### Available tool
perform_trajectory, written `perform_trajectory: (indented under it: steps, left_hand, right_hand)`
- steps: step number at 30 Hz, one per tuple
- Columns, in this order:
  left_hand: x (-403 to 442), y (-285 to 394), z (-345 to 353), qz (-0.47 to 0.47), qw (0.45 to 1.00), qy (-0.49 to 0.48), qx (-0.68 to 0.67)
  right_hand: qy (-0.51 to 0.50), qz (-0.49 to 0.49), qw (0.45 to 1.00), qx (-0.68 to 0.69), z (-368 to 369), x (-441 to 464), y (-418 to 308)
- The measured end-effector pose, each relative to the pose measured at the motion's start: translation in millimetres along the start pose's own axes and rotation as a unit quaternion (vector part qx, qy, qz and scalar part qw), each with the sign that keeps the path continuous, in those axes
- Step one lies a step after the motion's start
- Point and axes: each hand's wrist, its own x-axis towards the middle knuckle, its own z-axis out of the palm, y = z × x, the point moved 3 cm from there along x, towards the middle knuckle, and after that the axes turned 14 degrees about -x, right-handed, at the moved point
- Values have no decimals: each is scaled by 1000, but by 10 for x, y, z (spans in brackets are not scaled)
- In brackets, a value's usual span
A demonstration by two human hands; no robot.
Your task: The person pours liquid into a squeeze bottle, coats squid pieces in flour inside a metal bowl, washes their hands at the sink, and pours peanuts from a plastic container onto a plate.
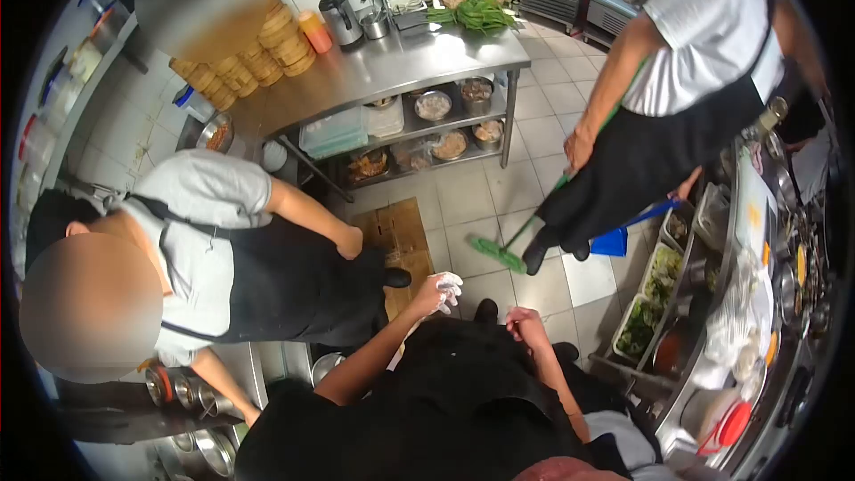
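White and thin, a glove is covering the wearer's left hand, probably serving as a barrier between skin and food. That hand is sitting out in front of the body, its fingers curling close together; whether they are clamping on anything, I cannot tell. The right hand is looking bare and is hanging near the black apron, fingers bending inward, its grip too unclear to judge. Both are sitting apart, with a shoe showing between them.

Ahead on the right, a co-worker is holding a green broom at a slant, which is letting its head lie along the floor tiles. Beside it, a blue dustpan is resting low, presumably so its mouth can meet the floor. Flattened cardboard is covering some tiles, perhaps giving grip underfoot.

On the metal tabletop, bamboo steamers are standing in stacks, likely saving surface, while leafy greens are spreading near the far end. Vegetable trays are sitting side by side at right, seemingly for easy reaching.
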Motion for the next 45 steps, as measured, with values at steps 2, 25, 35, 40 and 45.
perform_trajectory:
  steps: [2,25,35,40,45]
  left_hand:
    - [231,353,-145,24,999,25,-22]
    - [5250,4004,718,-30,950,-306,60]
    - [7844,4033,1922,-185,957,-221,39]
    - [8297,4416,2258,-104,965,-204,130]
    - [8632,4775,2175,-101,974,-157,129]
  right_hand:
    - [-40,20,986,-164,-77,332,-318]
    - [148,-19,976,160,-1805,3429,-3548]
    - [351,-11,928,-123,-3637,3589,-4727]
    - [297,60,953,1,-4269,3998,-4707]
    - [345,68,931,-102,-4977,4372,-5016]
